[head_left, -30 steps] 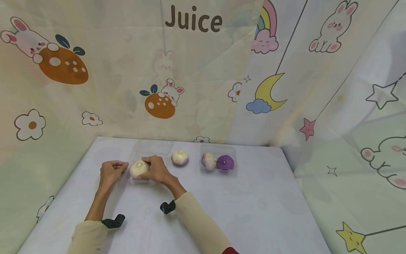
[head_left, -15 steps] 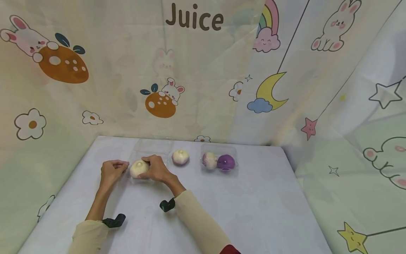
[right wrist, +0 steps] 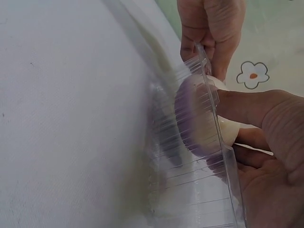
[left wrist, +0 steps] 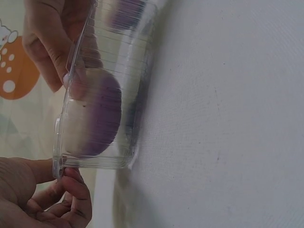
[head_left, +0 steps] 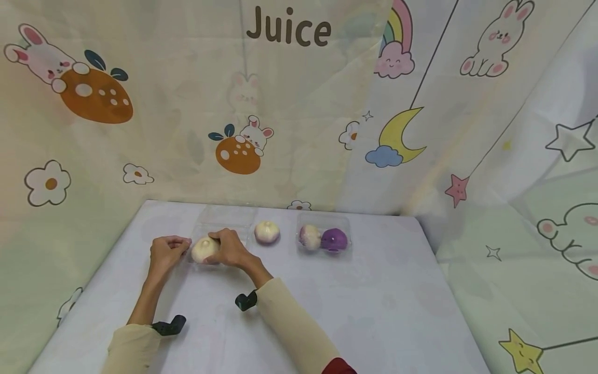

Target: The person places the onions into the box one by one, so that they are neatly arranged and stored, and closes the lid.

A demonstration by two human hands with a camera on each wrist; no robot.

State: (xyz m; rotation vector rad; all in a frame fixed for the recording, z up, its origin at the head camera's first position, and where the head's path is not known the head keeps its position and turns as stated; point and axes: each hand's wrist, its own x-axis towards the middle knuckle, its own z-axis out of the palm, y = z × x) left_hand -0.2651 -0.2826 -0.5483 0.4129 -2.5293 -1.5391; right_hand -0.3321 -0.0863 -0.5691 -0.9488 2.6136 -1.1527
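Watching from afar, I see the white bench [head_left: 374,301] bearing a thin clear box [left wrist: 109,162], likely light, springy and easily cracked, so best held by its rim. At the box's left end, the left hand [head_left: 163,252] pinches that rim between thumb and fingers. Over the box, the right hand [head_left: 231,249] curls its fingers round the pale bulb [head_left: 204,251], which sits inside, probably firm, smooth and safest gripped at its widest.

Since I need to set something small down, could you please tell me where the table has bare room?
Bare: the table between the right sleeve, the filled box and the table's right edge; a smaller patch lies between that sleeve and the left sleeve. Crowded: back left, where the left hand, right hand, open box, held bulb and loose bulb cluster.
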